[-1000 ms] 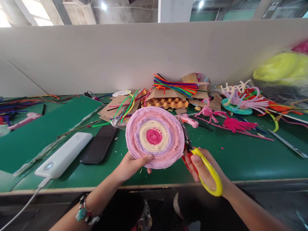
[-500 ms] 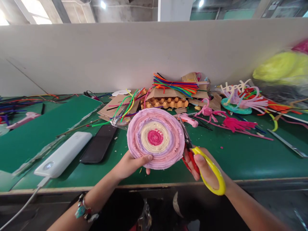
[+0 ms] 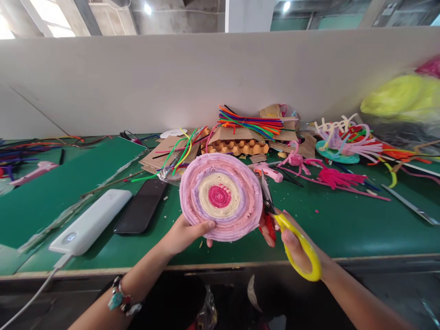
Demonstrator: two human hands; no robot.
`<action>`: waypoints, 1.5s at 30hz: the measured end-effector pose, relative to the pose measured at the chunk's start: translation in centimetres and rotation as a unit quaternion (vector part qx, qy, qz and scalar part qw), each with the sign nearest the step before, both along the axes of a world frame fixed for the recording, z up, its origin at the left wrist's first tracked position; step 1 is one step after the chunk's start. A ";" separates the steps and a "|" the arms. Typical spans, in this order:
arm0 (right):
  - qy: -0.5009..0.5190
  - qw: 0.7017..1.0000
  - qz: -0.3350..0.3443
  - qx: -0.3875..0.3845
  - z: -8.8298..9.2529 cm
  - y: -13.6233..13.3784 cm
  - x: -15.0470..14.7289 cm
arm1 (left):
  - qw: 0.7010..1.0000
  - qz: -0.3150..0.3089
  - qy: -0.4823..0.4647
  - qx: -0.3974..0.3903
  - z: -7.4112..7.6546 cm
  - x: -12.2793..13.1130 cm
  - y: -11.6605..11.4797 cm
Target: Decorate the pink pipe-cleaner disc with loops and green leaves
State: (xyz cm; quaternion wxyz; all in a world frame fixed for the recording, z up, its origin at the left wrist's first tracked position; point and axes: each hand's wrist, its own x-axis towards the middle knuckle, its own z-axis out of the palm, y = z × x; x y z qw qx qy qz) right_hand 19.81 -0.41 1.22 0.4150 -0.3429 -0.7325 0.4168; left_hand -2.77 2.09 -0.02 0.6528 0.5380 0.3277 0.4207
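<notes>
My left hand (image 3: pixel 185 234) grips the lower edge of a round coiled disc (image 3: pixel 220 196) of fuzzy pipe cleaners, pink on the outside, then lilac and cream rings, with a magenta centre. The disc is held upright above the green table (image 3: pixel 343 224). My right hand (image 3: pixel 295 243) is closed in the handles of yellow and red scissors (image 3: pixel 279 219), whose blades point up along the disc's right rim.
A white power bank (image 3: pixel 91 221) with a cable and a black phone (image 3: pixel 141 206) lie at the left. Behind the disc sit cardboard, an egg tray (image 3: pixel 237 146), bundled coloured pipe cleaners (image 3: pixel 252 121), a pink glue gun (image 3: pixel 270 172) and pink craft pieces (image 3: pixel 332 176).
The scissors' blades have shifted slightly closer against the disc's right rim. The disc has tilted a little; my left hand keeps its grip.
</notes>
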 end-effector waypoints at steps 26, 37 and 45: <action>-0.033 0.997 -0.036 -0.061 0.6 0.0 0.0 | 1.000 -0.021 0.022 -0.002 0.8 -0.7 0.0; -0.005 1.000 -0.027 0.012 1.0 0.5 -0.1 | 0.992 -0.041 0.105 0.052 0.7 -0.7 0.0; -0.005 0.987 -0.146 -0.072 1.5 0.6 -0.5 | 0.995 -0.002 0.098 0.030 1.3 -0.6 -0.1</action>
